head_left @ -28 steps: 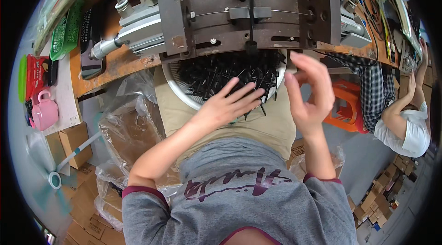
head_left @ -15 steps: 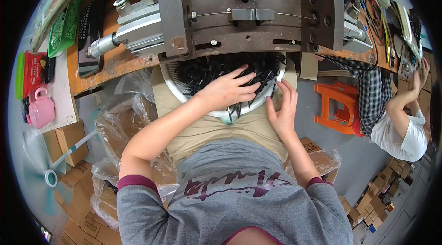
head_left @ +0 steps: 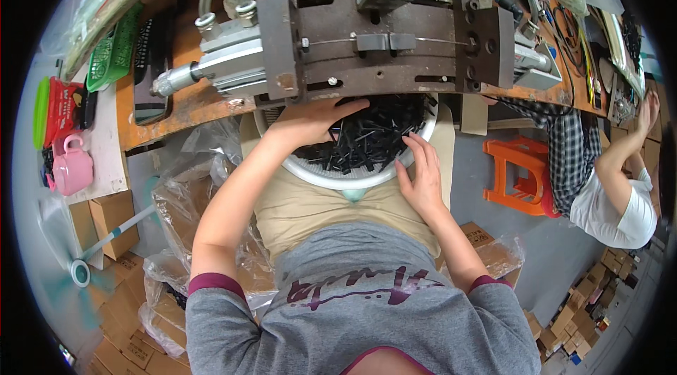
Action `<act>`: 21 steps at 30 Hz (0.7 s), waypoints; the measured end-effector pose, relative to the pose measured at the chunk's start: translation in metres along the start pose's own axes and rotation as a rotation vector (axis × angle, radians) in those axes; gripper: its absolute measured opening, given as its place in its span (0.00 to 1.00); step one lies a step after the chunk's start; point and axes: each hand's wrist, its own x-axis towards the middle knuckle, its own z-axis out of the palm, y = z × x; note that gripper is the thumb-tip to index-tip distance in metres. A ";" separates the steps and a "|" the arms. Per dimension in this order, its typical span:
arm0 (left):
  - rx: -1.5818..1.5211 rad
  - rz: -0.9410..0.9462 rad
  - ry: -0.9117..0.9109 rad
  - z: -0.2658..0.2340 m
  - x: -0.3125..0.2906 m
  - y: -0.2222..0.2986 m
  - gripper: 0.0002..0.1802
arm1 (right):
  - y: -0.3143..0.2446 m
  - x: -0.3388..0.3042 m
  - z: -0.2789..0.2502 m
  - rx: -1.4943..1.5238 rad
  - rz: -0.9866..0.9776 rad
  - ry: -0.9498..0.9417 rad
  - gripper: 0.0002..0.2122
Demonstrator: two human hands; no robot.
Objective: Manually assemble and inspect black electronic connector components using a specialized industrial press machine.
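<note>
A white round basket [head_left: 337, 181] sits on my lap, partly under the machine's front edge. Inside lies a heap of slender black plastic-looking pieces [head_left: 367, 139], too jumbled to name more closely. Over the basket's far left part is my left hand [head_left: 310, 123], its fingers stretched toward the right, close below the machine; nothing shows in it, though some fingers are partly hidden. My right hand [head_left: 424, 181] rests at the right rim. Its fingers are apart, with the tips reaching the edge of the heap and the thumb by the rim.
Above the basket stands a dark metal machine [head_left: 381, 68] with silver cylinders on a wooden bench [head_left: 180, 120]. Bagged cartons [head_left: 176, 213] and a fan [head_left: 80, 273] are at left. An orange stool [head_left: 497, 174] and a co-worker [head_left: 613, 206] are at right.
My left hand has moved from the basket's middle toward its far left, uncovering the black pieces. My right hand stays at the right rim. The whole view has shifted slightly.
</note>
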 end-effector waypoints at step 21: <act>-0.102 0.331 0.382 -0.023 -0.072 0.079 0.47 | -0.189 0.264 -0.191 -0.032 -0.817 0.523 0.10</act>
